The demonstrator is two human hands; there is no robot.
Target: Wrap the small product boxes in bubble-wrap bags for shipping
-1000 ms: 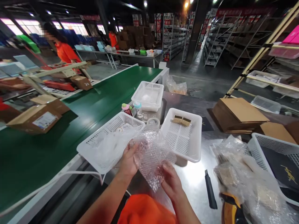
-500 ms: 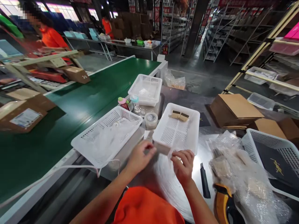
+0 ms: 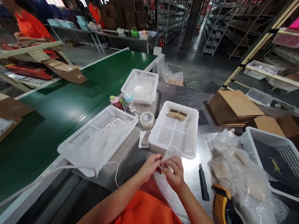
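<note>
Close to my body, my left hand (image 3: 150,168) and my right hand (image 3: 174,175) meet with fingers pinched on a clear plastic bag (image 3: 172,152). Part of the plastic stands up behind my right fingers, against the front of a white basket (image 3: 153,140). Two small gold boxes (image 3: 177,114) lie at the far end of that basket. A white printed card (image 3: 144,139) rests on the metal table just beyond my left hand. Behind the card sits a roll of clear tape (image 3: 147,120). To the right of my right hand lies a black utility knife (image 3: 203,183).
A basket of clear bags (image 3: 100,140) stands left, another basket (image 3: 141,85) behind. Two bottles (image 3: 129,101) stand between them. Bubble-wrapped items (image 3: 243,174), a yellow-black tape dispenser (image 3: 221,202) and flat cartons (image 3: 235,107) are right. A green conveyor belt (image 3: 93,84) runs along the left.
My hands have come together from apart, my left hand moving right and down to meet the right one at the plastic. The white card is now uncovered. The view has shifted slightly.
</note>
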